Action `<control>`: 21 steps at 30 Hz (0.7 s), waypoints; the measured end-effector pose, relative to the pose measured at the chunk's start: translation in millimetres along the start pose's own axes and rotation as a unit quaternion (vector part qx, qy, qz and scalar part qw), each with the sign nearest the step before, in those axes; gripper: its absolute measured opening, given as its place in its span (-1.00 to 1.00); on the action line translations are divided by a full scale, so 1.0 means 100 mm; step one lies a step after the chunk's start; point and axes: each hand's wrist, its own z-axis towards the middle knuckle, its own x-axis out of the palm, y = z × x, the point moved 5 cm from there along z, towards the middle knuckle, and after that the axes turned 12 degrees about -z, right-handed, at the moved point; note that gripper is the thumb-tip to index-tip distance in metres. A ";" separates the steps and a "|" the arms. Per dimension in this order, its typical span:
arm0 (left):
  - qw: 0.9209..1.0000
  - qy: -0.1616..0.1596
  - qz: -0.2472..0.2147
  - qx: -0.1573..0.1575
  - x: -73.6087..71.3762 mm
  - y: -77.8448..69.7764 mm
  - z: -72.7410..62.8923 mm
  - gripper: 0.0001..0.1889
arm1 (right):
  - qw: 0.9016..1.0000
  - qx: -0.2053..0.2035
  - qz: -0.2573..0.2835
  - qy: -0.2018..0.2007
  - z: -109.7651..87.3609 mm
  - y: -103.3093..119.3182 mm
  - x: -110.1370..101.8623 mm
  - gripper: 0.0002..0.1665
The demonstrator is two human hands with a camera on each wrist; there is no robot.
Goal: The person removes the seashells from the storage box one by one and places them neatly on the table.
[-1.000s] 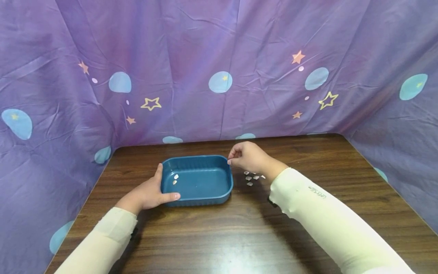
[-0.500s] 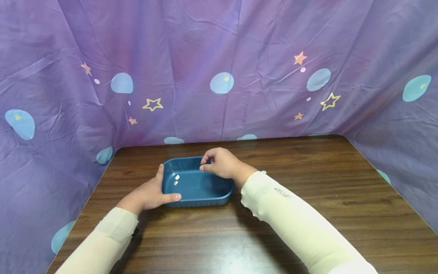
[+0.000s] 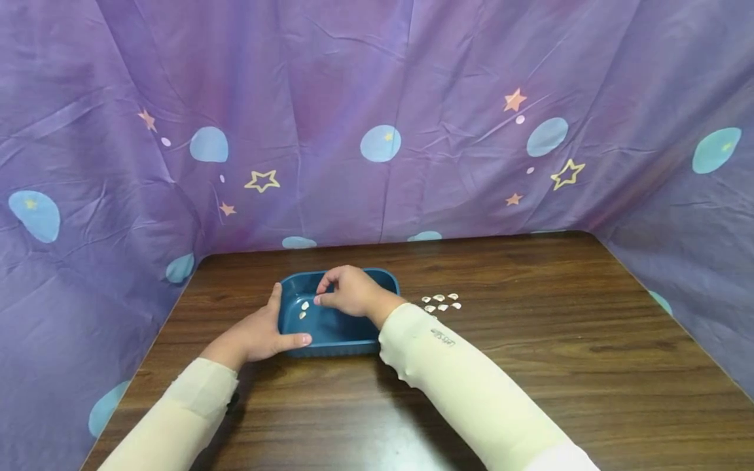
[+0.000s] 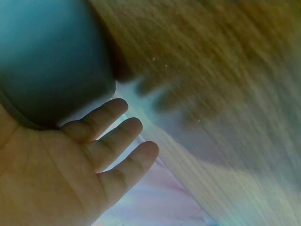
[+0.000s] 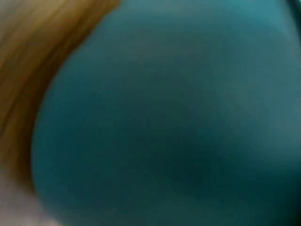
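In the head view a blue rectangular plastic box [image 3: 344, 345] lies on the table. My left hand [image 3: 256, 332] rests against its left end, thumb along the near rim and index finger at the far left corner. The left wrist view shows the other fingers [image 4: 120, 148] straight beside the wall. Two small whitish shells [image 3: 303, 310] lie on the box floor at the left. Over the box's middle, my right hand [image 3: 350, 292] pinches a small shell, mostly hidden between thumb and index fingertips, close to the two shells.
Several more small white shells [image 3: 442, 307] lie in rows on the brown wooden table [image 3: 559, 327], right of the box, one partly behind the right sleeve [image 3: 453, 366]. A purple patterned curtain [image 3: 330, 85] hangs behind and along both sides.
My right hand has moved left from beside the shells on the table, over the right rim, to above the box's middle. The left hand and box have stayed in place.
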 end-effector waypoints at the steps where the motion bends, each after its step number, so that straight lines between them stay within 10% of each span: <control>1: 1.000 0.000 0.000 0.000 0.00 0.00 0.00 0.48 | 1.000 0.001 0.000 0.003 0.01 0.02 0.02 -0.87; 21: 1.000 0.010 0.010 -0.005 -0.01 0.01 0.00 0.45 | 0.996 0.018 -0.060 0.060 0.11 0.16 0.36 -0.85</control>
